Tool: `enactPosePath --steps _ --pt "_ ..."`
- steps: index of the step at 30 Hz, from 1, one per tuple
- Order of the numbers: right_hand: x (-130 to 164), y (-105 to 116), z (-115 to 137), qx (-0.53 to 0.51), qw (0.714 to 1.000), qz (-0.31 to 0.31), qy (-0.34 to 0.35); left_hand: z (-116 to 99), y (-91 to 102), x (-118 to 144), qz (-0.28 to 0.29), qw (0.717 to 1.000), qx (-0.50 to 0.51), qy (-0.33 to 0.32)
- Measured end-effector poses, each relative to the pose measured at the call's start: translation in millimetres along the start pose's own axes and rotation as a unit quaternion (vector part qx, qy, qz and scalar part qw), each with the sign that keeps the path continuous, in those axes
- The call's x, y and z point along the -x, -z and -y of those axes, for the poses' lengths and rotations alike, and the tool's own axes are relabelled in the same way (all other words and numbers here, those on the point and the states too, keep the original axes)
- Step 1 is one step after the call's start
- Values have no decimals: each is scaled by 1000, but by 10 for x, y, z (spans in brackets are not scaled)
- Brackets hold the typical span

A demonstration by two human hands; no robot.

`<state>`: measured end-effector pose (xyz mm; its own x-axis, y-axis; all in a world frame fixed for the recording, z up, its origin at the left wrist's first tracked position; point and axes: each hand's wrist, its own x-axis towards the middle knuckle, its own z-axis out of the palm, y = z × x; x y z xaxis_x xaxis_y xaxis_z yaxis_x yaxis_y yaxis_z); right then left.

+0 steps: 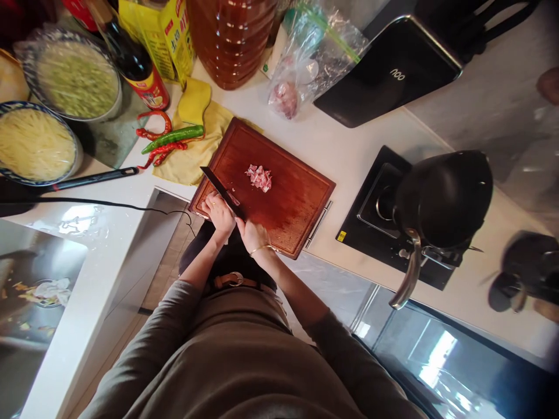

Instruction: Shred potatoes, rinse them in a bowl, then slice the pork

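At the cutting board's (279,198) near edge, our right hand (253,235) grips the knife (220,189) handle; our left hand (219,214) curls against the blade. The meat (259,177) mid-board looks soft, slippery.

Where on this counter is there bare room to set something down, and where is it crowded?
Bare white counter lies between the cutting board and the stove. The board itself is open around the chopped meat. It is crowded at the far left: bowls, bottles and chillies on the yellow cloth.
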<state>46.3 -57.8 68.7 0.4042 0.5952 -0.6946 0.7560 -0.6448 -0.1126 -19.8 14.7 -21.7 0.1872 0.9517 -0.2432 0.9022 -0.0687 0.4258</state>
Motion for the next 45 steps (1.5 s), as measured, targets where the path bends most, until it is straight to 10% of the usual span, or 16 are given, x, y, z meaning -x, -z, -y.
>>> enactPosePath --steps 24,31,38,45 --pt "-292 -146 -531 -140 987 -38 69 27 -100 -18 -103 989 96 -35" --pt "-154 -221 -564 -72 991 -94 66 126 349 -124 -244 947 200 -65" --pt "-88 -263 -877 -146 975 -157 65 60 577 -317 -92 968 124 -196" --pt "3 -285 -926 -196 960 -193 47 -247 486 -375 41 978 -71 -191"
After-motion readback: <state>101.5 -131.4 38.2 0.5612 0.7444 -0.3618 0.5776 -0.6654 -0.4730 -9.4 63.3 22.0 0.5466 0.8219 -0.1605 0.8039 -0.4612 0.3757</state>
